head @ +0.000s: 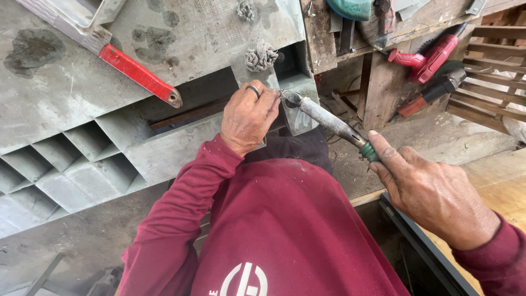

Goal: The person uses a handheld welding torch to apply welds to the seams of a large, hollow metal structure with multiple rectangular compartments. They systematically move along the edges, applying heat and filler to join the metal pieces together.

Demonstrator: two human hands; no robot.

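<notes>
Right hand (433,192) grips the soldering iron (329,121) — tip beside the left hand (247,116), closed on metal.

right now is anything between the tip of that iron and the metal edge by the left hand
Nothing visible. The soldering iron, held in the right hand, has its tip right at the sheet-metal edge where the left hand pinches; no object lies between them.

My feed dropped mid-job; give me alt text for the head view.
The right hand holds a grey metal tool by its green grip, tip at the edge of a grey sheet-metal louvre panel, where the ringed left hand pinches. A red-handled tool lies on the panel.
</notes>
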